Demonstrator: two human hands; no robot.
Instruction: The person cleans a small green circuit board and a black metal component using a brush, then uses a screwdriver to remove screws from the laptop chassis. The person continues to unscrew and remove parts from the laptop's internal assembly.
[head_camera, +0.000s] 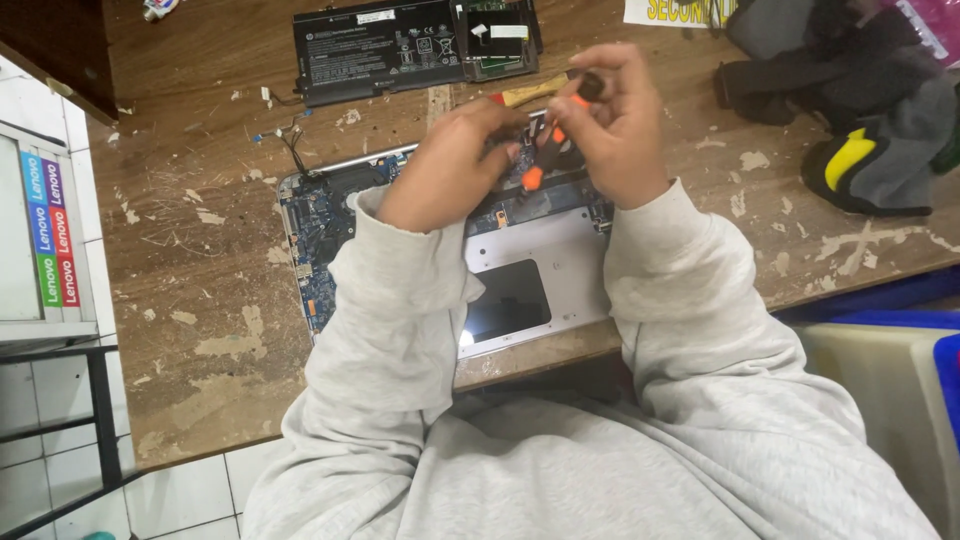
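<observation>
Right hand (615, 125): fingers (600, 62) curled tight around the top of a small screwdriver (548, 148) with an orange and black handle, clamped on it, thumb and forefinger pinching the black cap end. Screwdriver tilts down and to the left, tip end hidden behind the left hand. Left hand (450, 165): fingers bent and close together, tips touching the lower shaft of the screwdriver, steadying it; whether they fully pinch it cannot be told, since the fingertips are partly hidden.

Directly under both hands: an opened laptop (520, 280), bottom cover off, silver chassis, blue circuit board (318, 225) showing left of the left hand, a dark rectangular pad area below the wrists. Laptop lies flat on the worktop (190, 300), its near edge at the worktop's front edge.

Beyond the fingers: a wooden-handled tool (520, 94) just past them, then a flat black battery pack (378, 45) farther off. Right of the right hand, well apart: dark cloth gloves with a yellow patch (870, 150). Worktop is scuffed brown wood with chipped pale spots. Both arms in light grey sleeves (400, 300).
</observation>
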